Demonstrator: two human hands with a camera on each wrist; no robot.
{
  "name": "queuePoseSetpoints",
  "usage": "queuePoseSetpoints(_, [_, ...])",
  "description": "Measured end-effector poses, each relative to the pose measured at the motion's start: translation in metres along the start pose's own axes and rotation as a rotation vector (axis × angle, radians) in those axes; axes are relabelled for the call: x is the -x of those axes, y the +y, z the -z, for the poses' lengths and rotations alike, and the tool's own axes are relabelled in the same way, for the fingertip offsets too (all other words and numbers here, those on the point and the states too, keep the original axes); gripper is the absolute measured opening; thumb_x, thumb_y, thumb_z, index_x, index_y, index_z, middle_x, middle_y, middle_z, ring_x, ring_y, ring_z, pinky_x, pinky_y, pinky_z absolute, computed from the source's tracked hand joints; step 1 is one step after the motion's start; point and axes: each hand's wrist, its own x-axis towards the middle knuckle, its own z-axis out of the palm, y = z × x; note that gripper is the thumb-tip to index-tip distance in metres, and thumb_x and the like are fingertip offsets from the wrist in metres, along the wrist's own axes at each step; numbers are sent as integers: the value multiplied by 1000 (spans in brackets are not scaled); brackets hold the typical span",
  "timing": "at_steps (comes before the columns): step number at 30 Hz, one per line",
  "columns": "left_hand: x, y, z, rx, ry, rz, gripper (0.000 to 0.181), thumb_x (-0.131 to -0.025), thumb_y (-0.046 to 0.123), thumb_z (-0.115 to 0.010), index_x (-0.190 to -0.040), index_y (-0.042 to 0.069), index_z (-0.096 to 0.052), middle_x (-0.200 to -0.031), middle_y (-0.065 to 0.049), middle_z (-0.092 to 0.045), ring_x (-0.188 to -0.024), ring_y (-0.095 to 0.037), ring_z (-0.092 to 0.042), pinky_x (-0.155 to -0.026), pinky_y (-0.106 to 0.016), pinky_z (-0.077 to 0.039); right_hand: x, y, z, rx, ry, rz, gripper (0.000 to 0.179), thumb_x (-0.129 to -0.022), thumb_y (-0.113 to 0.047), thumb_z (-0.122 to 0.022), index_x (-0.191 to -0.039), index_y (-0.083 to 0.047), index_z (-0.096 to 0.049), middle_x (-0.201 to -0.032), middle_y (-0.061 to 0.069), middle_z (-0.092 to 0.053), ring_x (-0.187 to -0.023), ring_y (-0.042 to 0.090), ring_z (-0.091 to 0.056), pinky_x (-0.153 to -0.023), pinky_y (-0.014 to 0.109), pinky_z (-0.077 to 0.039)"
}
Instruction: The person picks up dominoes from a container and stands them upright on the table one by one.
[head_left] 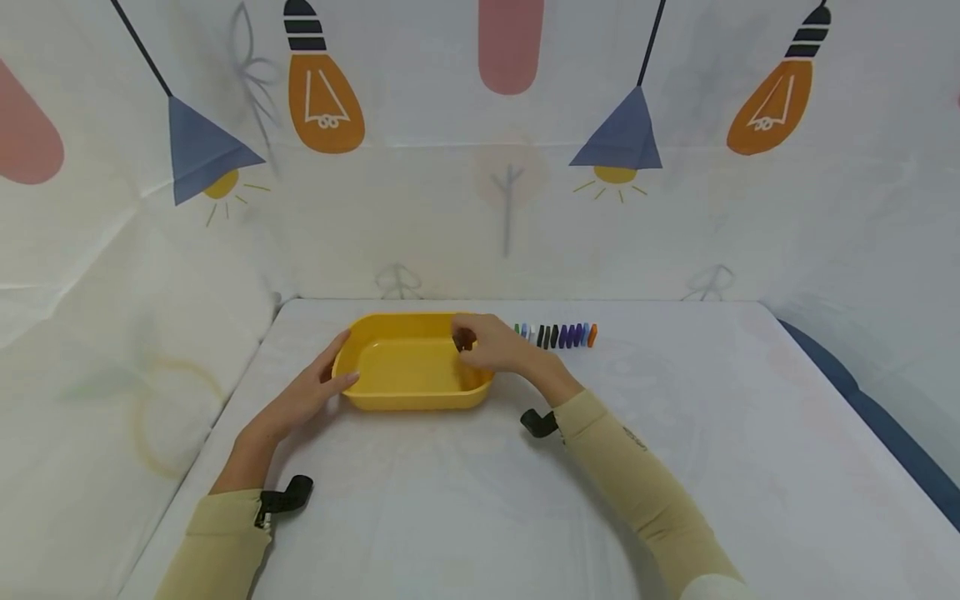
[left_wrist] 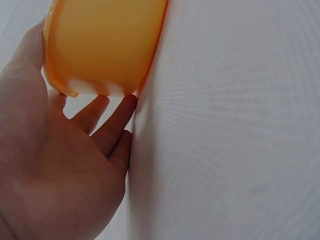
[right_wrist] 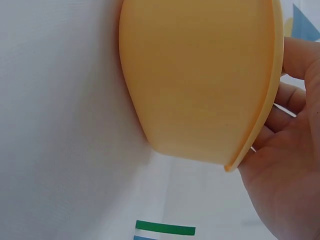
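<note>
A yellow plastic tray (head_left: 408, 402) with raised walls and rounded corners lies on the white table. My left hand (head_left: 303, 400) holds its left end, the thumb over the rim and the fingers against the outer wall, as the left wrist view also shows. Over the right end reaches my right hand (head_left: 491, 343), fingers curled down inside the rim with a small dark piece showing at the fingertips. In the right wrist view the tray wall (right_wrist: 200, 80) hides those fingertips. Right of the tray stands a row of small coloured pieces (head_left: 562, 336): green, blue, white, black, purple and orange.
The white-covered table (head_left: 450, 500) reaches back to a printed cloth wall (head_left: 420, 217) with lamps and bulbs on it. Dark blue fabric (head_left: 862, 408) shows beyond the right table edge. A black wrist camera (head_left: 288, 496) sits on the left sleeve, another (head_left: 538, 423) on the right.
</note>
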Motion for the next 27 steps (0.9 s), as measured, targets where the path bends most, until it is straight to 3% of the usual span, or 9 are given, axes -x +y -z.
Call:
queuePoseSetpoints(7, [1,2,-1,10,2,-7,79,-101,43,-54,-158,43,0,-170,-1,0,-156,-35,-3,-120,-66,-10,5,3,3,-61,34,-4,26,-81,-8,-62,-107,-3,-60,-93,0,-60,-87,19,-56,-80,29,-51])
queuePoseSetpoints(17, [0,2,0,1,3,-3,79,-100,46,-54,-158,44,0,-170,-1,-1,-156,-35,-4,-120,-66,-10,17,11,20,-128,127,-11,25,-83,-2,-63,-108,-2,-61,-98,6,-66,-89,18,-61,-85,33,-54])
queuePoseSetpoints(27, [0,1,0,0,3,-2,80,-100,47,-54,-158,44,1,-170,-1,0,-156,-35,-4,-120,-67,-11,29,19,30,-152,151,-28,26,-84,-4,-64,-110,-1,-61,-104,10,-68,-93,19,-65,-93,39,-55])
